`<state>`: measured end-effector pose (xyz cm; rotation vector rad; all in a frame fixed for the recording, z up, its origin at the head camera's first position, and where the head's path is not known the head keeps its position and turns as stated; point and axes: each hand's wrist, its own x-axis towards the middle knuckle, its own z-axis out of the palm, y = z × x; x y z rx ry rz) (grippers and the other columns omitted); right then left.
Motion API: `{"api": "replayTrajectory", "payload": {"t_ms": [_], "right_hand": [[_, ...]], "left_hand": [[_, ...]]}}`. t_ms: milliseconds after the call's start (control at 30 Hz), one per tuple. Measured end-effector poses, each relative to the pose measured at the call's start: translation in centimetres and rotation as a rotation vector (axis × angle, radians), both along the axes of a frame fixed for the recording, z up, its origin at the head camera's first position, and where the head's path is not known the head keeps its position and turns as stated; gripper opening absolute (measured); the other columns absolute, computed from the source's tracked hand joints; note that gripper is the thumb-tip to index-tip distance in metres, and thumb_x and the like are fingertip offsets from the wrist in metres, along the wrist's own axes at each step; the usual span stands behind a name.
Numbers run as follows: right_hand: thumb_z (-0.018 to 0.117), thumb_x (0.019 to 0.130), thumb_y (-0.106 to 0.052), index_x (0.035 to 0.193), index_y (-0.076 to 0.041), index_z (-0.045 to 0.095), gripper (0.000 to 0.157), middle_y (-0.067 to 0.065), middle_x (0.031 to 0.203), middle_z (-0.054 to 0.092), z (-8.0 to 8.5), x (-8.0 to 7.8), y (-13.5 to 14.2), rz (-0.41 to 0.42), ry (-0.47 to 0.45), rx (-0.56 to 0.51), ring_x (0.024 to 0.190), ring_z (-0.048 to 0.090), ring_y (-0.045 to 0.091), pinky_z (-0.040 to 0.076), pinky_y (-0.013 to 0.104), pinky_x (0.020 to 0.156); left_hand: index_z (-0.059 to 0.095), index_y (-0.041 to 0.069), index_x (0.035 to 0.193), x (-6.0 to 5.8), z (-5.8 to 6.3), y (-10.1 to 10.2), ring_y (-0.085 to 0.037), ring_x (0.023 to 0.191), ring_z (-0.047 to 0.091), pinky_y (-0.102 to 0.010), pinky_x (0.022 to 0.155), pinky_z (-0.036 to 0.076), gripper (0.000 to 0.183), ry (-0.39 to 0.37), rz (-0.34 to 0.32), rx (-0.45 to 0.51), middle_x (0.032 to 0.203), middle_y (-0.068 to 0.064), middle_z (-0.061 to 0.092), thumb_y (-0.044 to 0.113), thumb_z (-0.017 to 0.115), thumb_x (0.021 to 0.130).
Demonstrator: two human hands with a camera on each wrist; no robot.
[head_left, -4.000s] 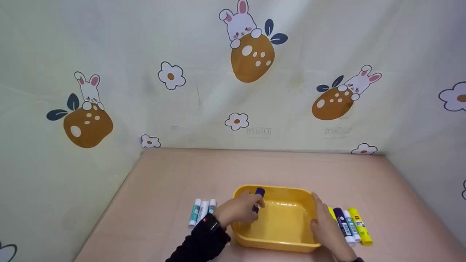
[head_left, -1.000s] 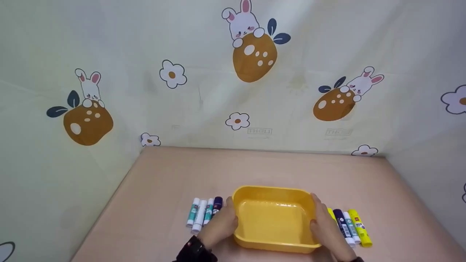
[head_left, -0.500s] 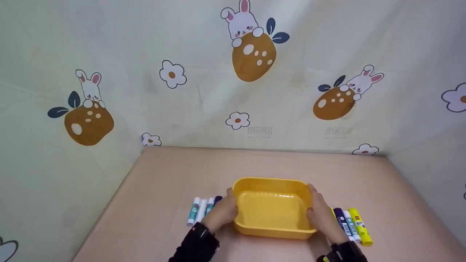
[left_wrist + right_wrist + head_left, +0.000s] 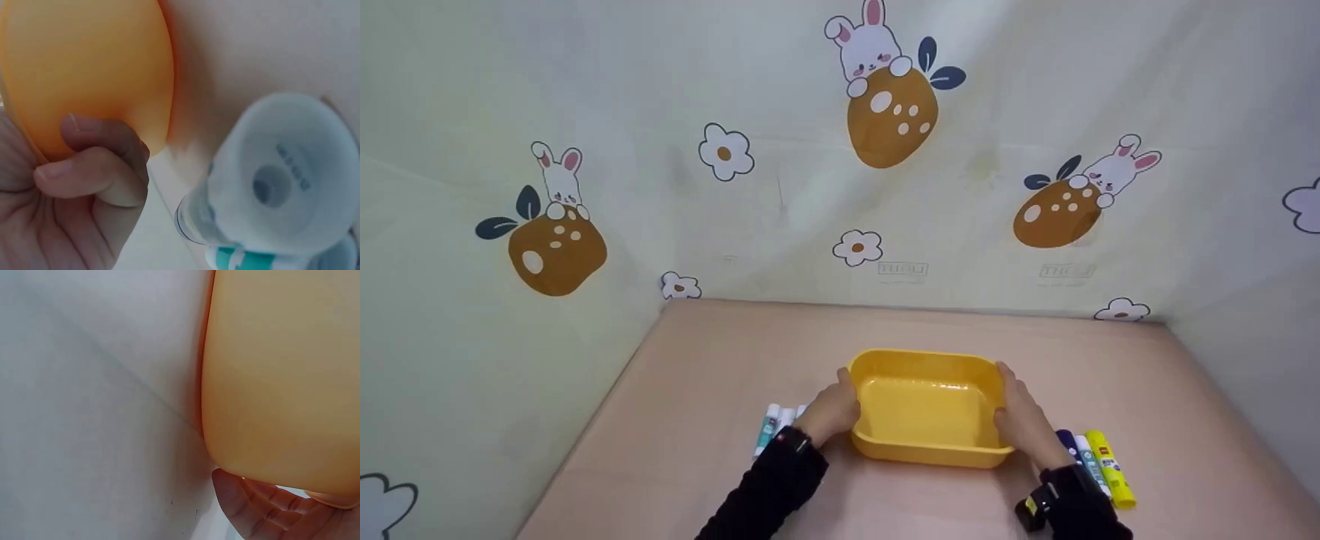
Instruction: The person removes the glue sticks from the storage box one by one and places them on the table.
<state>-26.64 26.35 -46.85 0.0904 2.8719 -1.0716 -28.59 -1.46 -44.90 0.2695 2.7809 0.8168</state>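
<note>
Both hands hold a yellow plastic basin (image 4: 934,454) by its two short sides; no objects show inside it. My left hand (image 4: 832,409) grips the left rim. In the left wrist view, the curled fingers (image 4: 93,180) lie against the basin's outer wall (image 4: 90,62). At the right rim is my right hand (image 4: 1026,418), its thumb at the edge. The right wrist view shows that hand's fingers (image 4: 247,503) along the basin's end (image 4: 281,394). Left of the basin lie glue sticks (image 4: 766,430), partly hidden by the left arm; a white glue stick end (image 4: 287,174) looms in the left wrist view.
To the right, partly behind the right arm, lie a yellow glue stick (image 4: 1110,469), a white and teal glue stick (image 4: 1092,459) and a dark-capped one (image 4: 1066,441). A pinkish tabletop (image 4: 765,345) meets a rabbit-printed cloth wall (image 4: 780,210) at the back.
Four seconds ago my left hand held a dark-capped glue stick over the basin; later it lies in the left row. Since then both hands have moved the basin away from me, towards the back wall.
</note>
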Motion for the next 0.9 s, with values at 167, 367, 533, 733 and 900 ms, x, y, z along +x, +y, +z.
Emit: {"api": "replayTrajectory", "payload": {"t_ms": [167, 367, 533, 733, 900], "right_hand": [[0.038, 0.084, 0.005, 0.146, -0.008, 0.0, 0.074, 0.027, 0.145, 0.014, 0.1, -0.9, 0.3, 0.006, -0.028, -0.016, 0.126, 0.029, 0.041, 0.02, 0.058, 0.105], [0.038, 0.083, 0.005, 0.145, -0.006, 0.0, 0.074, 0.028, 0.145, 0.014, 0.0, -1.9, 0.7, 0.011, -0.015, -0.005, 0.128, 0.027, 0.041, 0.018, 0.058, 0.105], [0.038, 0.081, 0.007, 0.145, -0.003, 0.001, 0.074, 0.029, 0.144, 0.014, 0.0, -2.6, 1.0, 0.032, 0.011, -0.025, 0.13, 0.023, 0.042, 0.016, 0.058, 0.106], [0.039, 0.077, 0.01, 0.144, 0.002, 0.002, 0.076, 0.032, 0.143, 0.013, -0.1, -2.7, 1.5, 0.066, 0.039, -0.048, 0.131, 0.019, 0.045, 0.013, 0.059, 0.106], [0.035, 0.082, 0.004, 0.144, 0.003, 0.001, 0.07, 0.034, 0.142, 0.012, 0.1, -2.5, 1.9, 0.09, 0.054, -0.091, 0.13, 0.014, 0.047, 0.01, 0.061, 0.106]], "left_hand": [[0.01, -0.009, 0.141, -1.1, 0.0, 0.5, -0.024, 0.084, 0.056, -0.036, 0.083, 0.047, 0.06, -0.047, 0.035, -0.013, 0.104, -0.021, 0.058, 0.008, 0.038, 0.09], [0.006, -0.005, 0.143, -2.1, 0.1, 0.7, -0.021, 0.092, 0.055, -0.035, 0.09, 0.044, 0.06, -0.093, 0.043, -0.026, 0.114, -0.019, 0.055, 0.011, 0.035, 0.093], [0.006, -0.007, 0.141, -2.6, 0.2, 0.8, -0.022, 0.096, 0.055, -0.038, 0.094, 0.042, 0.063, -0.069, 0.024, -0.005, 0.118, -0.022, 0.054, 0.011, 0.039, 0.092], [0.011, -0.006, 0.14, -2.3, 0.0, 1.2, -0.024, 0.09, 0.057, -0.038, 0.086, 0.046, 0.059, 0.001, 0.057, 0.026, 0.11, -0.021, 0.058, 0.009, 0.039, 0.091], [0.011, 0.003, 0.144, -1.8, 0.2, 1.6, -0.029, 0.099, 0.053, -0.041, 0.086, 0.046, 0.059, 0.155, 0.083, 0.004, 0.127, -0.022, 0.045, 0.02, 0.038, 0.095]]}}
